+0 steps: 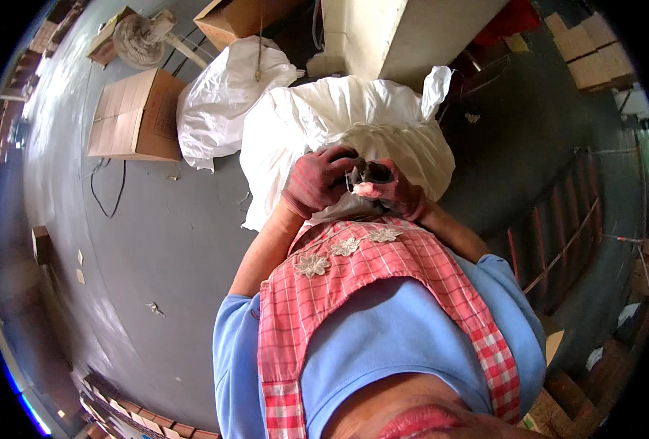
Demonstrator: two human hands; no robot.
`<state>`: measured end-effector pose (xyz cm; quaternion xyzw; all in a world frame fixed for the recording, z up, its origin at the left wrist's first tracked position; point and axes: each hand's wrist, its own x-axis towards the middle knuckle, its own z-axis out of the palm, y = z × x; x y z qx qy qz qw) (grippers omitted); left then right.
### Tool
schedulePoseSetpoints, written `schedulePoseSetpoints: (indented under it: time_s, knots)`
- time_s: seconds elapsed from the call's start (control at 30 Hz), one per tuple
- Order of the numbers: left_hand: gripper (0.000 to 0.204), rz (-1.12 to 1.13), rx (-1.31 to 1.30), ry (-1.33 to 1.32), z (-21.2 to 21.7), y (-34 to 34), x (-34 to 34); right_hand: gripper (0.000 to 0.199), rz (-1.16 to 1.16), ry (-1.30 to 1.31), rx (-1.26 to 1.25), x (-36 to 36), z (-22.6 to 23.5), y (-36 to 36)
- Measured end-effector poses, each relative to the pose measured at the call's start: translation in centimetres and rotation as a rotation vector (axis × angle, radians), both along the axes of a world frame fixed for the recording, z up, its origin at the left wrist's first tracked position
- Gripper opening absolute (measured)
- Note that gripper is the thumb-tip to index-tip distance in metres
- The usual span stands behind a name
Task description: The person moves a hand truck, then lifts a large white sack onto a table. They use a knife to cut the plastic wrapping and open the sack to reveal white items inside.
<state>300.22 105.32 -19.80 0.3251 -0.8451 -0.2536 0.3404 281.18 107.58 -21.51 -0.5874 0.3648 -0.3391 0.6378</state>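
Note:
Both my hands wear dark red work gloves with blackened fingertips, and they meet over a big white sack (368,110) just in front of my apron. My left hand (315,181) is closed, its fingers curled inward toward the other hand. Close beside it, my right hand (396,192) is also closed, with a fingertip showing pale. A thin whitish strand (349,181) shows between the two hands. Whatever else they pinch is small and hidden by the gloves. The sack's cloth bulges around and beyond both hands.
Left of the sack stand a second white sack (229,95) and a strapped cardboard box (138,113). A fan (140,40) lies farther back, and a black cord (122,192) curls on the grey floor. A pale pillar (397,36) rises behind; a metal rack (558,227) is at right.

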Motion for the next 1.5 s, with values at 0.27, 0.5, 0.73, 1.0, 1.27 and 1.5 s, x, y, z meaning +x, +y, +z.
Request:
schedulePoseSetpoints:
  time_s: [0.27, 0.5, 0.73, 1.0, 1.27, 1.5]
  knots:
    - [0.021, -0.013, -0.075, -0.109, 0.0, -0.4, 0.2, 0.026, 0.001, -0.027, 0.125, 1.1, 1.3, -0.4]
    - [0.031, 0.051, 0.88, 0.662, -1.1, -0.6, 1.1, 0.03, -0.324, -0.313, 0.161, 0.6, -0.1, -3.6]
    - [0.017, 0.329, 0.605, 0.616, 0.1, -0.4, -1.4, 0.037, -0.337, 0.067, 0.039, 4.3, -3.9, -5.9]
    - [0.022, 0.459, 0.944, 0.567, 1.4, 1.7, -3.2, 0.028, -0.406, 0.196, -0.303, 3.7, -5.5, -5.5]
    - [0.02, 0.487, 0.749, 0.476, 2.0, 4.3, -4.4, 0.031, -0.318, 0.293, -0.067, 1.7, -3.9, -5.9]
    - [0.018, 0.518, 0.809, 0.591, 2.4, 5.3, -4.8, 0.027, -0.167, 0.114, 0.069, 0.3, -4.5, -7.0]
